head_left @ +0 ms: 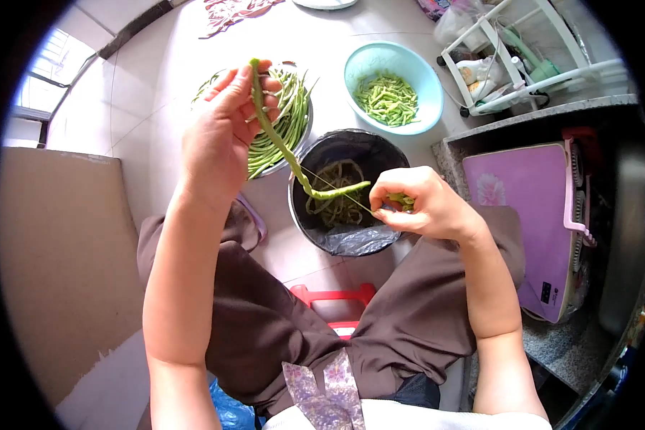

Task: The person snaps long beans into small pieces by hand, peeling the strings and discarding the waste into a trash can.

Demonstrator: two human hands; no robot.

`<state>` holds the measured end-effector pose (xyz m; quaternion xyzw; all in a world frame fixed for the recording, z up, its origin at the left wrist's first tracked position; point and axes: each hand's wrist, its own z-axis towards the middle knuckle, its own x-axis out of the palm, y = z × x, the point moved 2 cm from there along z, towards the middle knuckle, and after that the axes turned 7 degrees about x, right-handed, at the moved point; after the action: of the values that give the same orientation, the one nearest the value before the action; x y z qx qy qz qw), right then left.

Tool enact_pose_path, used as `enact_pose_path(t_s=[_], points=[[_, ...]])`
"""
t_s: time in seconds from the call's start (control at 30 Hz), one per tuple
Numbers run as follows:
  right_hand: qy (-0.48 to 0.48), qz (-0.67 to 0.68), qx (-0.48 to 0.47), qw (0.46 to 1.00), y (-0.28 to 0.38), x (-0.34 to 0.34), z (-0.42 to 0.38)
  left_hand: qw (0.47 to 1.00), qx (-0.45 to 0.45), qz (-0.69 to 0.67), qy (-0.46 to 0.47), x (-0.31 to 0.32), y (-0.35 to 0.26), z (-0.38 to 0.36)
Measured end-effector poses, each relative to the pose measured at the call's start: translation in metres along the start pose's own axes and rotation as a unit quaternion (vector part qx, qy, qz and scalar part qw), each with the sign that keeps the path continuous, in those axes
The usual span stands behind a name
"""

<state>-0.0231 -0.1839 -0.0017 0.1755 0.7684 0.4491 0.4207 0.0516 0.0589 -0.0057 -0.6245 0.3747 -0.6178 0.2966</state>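
Observation:
A long green bean [285,152] hangs from my left hand [229,118], which pinches it near its upper end. The bean curves down and to the right over a black-lined bin [314,240]. My right hand [426,203] is closed, its fingertips gripping a thin string that runs off the bean; short green bean pieces [403,202] show inside its curled fingers. Stringy scraps [340,208] lie in the bin. Behind my left hand stands a bowl of long whole beans [288,136]. Beyond the bin, a light blue basin [431,79] holds short bean pieces [388,99].
A red stool [335,295] shows between my knees. To the right, a purple board-like case [512,236] leans under a stone ledge, with a white rack [523,89] above. A brown panel [68,265] stands at left, and a pink cloth [236,13] lies on the far floor.

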Motion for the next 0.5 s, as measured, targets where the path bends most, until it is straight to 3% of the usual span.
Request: enact_pose_path(t_s=[0.1,0.23,0.33,0.43,0.5], points=[[0.014,0.010,0.023,1.000,-0.008,-0.005,-0.005,1.000,0.016,-0.011,0.007,-0.011,-0.008,0.005],[0.044,0.054,0.144,0.987,-0.020,-0.014,-0.013,0.999,0.033,-0.003,-0.003,-0.017,-0.015,0.005],[-0.011,-0.088,0.169,0.982,-0.035,-0.017,-0.013,0.999,0.030,-0.012,0.006,-0.020,-0.019,0.006],[-0.071,-0.163,0.184,0.967,-0.053,-0.006,-0.006,0.999,0.018,-0.003,0.030,-0.016,-0.019,0.006],[-0.073,-0.166,0.192,0.965,-0.062,0.008,0.002,1.000,-0.006,0.005,-0.009,-0.007,-0.016,0.003]])
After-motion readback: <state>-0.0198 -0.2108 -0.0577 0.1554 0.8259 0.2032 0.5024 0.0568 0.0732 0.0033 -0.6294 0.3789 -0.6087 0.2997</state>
